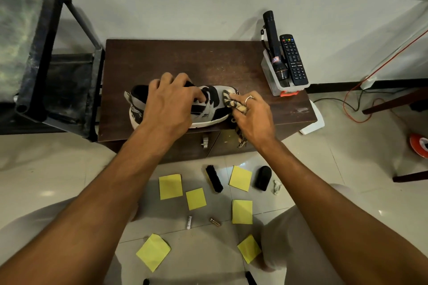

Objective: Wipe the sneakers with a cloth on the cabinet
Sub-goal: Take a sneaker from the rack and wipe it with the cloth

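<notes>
Our dark cabinet carries one sneaker near its front edge, with its long axis running nine to three o'clock and its toe toward three. At two o'clock from it, a clear tub holds a torch and a remote. Our left grip curls over the sneaker's collar. Our right grip, nearer the toe, pinches the striped cloth against it.

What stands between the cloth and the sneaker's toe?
Nothing visible. The right hand pinches the striped cloth directly against the toe of the sneaker; the left hand holds the shoe farther back, clear of that spot.
</notes>
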{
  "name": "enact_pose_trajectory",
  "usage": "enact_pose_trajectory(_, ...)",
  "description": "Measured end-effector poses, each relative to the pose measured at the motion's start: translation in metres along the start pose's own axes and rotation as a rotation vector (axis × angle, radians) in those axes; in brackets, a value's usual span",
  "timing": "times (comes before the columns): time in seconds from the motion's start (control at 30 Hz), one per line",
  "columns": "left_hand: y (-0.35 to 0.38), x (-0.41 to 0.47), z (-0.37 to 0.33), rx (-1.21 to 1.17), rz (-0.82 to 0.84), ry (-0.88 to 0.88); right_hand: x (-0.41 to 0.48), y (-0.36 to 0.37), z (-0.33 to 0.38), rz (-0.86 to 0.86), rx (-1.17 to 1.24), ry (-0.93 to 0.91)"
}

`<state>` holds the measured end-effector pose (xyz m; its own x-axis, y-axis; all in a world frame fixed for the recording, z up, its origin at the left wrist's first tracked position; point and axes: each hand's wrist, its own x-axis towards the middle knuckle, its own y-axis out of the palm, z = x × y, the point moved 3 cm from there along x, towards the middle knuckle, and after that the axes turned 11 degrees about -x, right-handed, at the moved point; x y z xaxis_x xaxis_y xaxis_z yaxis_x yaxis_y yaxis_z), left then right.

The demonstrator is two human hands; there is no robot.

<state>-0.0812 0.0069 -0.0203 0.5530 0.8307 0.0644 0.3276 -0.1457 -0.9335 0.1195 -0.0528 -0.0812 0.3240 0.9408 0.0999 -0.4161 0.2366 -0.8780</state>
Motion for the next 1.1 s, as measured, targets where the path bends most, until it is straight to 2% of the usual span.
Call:
enact_pose_trajectory(0.1, 0.001, 0.01, -0.002, 0.012, 0.024, -0.011, -0.001, 0.006, 0.004, 0.022, -0.063, -0.019)
enact_pose_trajectory(0.2, 0.004, 0.033, -0.007, 0.098, 0.136, 0.018, -0.005, 0.011, 0.007, 0.027, -0.106, -0.042)
enact_pose_trajectory(0.3, 0.01, 0.051, -0.004, 0.199, 0.227, -0.002, -0.017, 0.019, 0.017, 0.078, -0.158, -0.158)
enact_pose_trajectory(0.4, 0.015, 0.056, -0.002, 0.239, 0.22, -0.014, -0.015, 0.014, 0.017, 0.111, -0.235, -0.248)
enact_pose_trajectory(0.5, 0.016, 0.056, -0.002, 0.245, 0.204, 0.0, 0.01, -0.003, -0.006, 0.011, -0.26, -0.112)
enact_pose_trajectory(0.57, 0.016, 0.056, -0.001, 0.228, 0.199, 0.005, 0.013, -0.003, -0.009, -0.015, -0.229, -0.099)
enact_pose_trajectory(0.7, 0.016, 0.054, -0.001, 0.209, 0.179, 0.003, -0.005, 0.01, 0.009, 0.08, -0.211, -0.324)
enact_pose_trajectory(0.83, 0.017, 0.055, -0.001, 0.205, 0.18, 0.007, 0.017, -0.003, -0.017, -0.015, -0.161, -0.152)
enact_pose_trajectory(0.97, 0.017, 0.052, 0.0, 0.215, 0.164, 0.008, -0.009, 0.01, 0.007, 0.068, -0.179, -0.406)
enact_pose_trajectory(1.0, 0.018, 0.052, -0.001, 0.209, 0.162, 0.01, -0.005, 0.008, 0.004, 0.068, -0.18, -0.389)
enact_pose_trajectory(1.1, 0.017, 0.053, -0.001, 0.21, 0.162, 0.015, 0.021, -0.006, -0.021, -0.038, -0.14, -0.17)
